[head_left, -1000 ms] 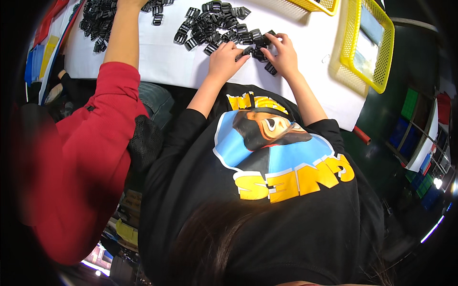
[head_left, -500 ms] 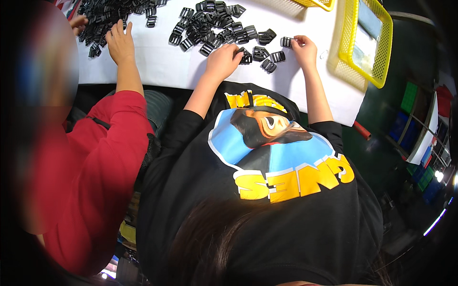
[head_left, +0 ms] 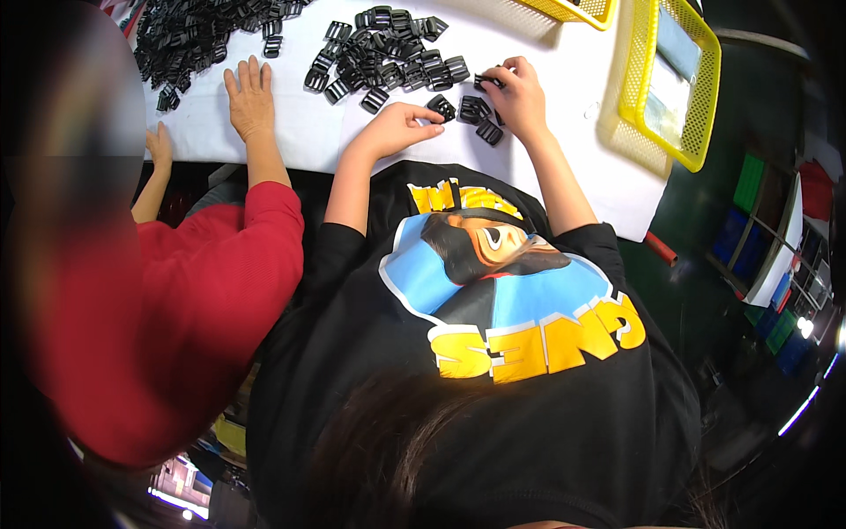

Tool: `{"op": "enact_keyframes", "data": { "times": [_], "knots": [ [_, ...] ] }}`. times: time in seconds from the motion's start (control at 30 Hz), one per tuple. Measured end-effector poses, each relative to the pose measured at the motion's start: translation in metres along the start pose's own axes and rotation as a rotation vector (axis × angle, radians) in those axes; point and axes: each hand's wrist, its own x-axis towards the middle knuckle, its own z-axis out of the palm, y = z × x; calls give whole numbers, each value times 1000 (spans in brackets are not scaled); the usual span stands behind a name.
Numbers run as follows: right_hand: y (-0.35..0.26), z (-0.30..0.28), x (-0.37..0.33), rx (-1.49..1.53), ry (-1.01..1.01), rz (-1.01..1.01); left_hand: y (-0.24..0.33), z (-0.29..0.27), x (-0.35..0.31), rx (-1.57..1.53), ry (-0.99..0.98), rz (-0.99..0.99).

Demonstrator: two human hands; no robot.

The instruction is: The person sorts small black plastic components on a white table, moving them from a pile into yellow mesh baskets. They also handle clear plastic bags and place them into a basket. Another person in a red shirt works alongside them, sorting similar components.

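Black plastic strap buckles (head_left: 388,55) lie in a loose pile on the white table. My left hand (head_left: 392,132) rests at the near side of this pile, thumb and forefinger apart. Its fingertips come up against a single buckle (head_left: 441,108), without visibly closing round it. My right hand (head_left: 520,95) is closed, pinching a dark buckle (head_left: 487,81) that its fingers partly cover. Between the hands lie a couple more buckles (head_left: 474,109), and one (head_left: 489,133) sits nearest to me.
A bigger heap of black buckles (head_left: 189,35) spreads at the far left. Beside it is the hand (head_left: 254,101) of a co-worker in a red sleeve (head_left: 256,229). A yellow basket (head_left: 709,106) stands at the table's right edge, and another yellow basket (head_left: 590,11) is at the back.
My right hand has moved left with its buckle, toward the small group. My left hand has shifted left and nearer, its fingers parting. The co-worker's hands have moved nearer, away from their heap.
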Motion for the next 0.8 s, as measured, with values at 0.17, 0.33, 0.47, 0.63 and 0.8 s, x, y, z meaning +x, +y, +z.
{"op": "enact_keyframes", "data": {
  "times": [0.17,0.33,0.47,0.63,0.8],
  "knots": [
    [14,-23,-13,406,-14,278,12,-3,3,146,451,203],
    [26,-23,-17,66,-82,382,8,2,13,347,827,333],
    [12,-18,6,-72,-35,250,15,2,32,703,823,444],
    [6,-10,23,-154,-152,-73,19,2,33,684,773,461],
    [4,-16,11,-73,-80,-145,5,8,24,571,736,505]
  ]
}}
